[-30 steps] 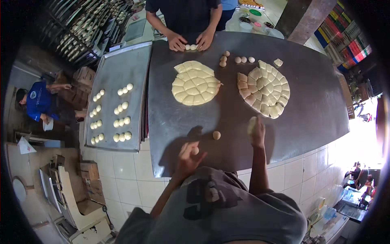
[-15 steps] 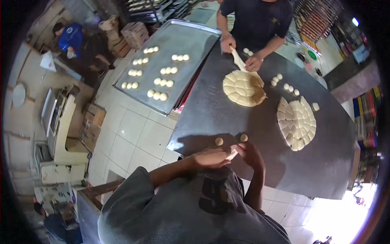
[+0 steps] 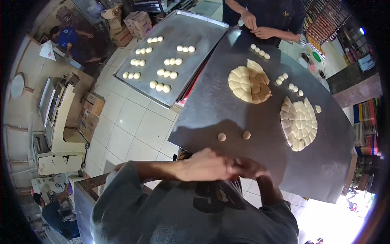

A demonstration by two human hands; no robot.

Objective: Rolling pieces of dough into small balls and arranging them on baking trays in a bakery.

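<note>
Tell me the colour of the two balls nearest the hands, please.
Both balls look light tan, best seen in the head view.

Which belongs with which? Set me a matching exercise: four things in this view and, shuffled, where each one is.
Things
1. Metal tray
2. Two separate dough balls
3. Small loose dough piece
4. Left hand

Places
A. Beside the right-hand cut dough slab
B. Next to the right hand
C. Left of the table
D. On that table, just ahead of both hands

Right pairs: 1-C; 2-D; 3-A; 4-B
</note>
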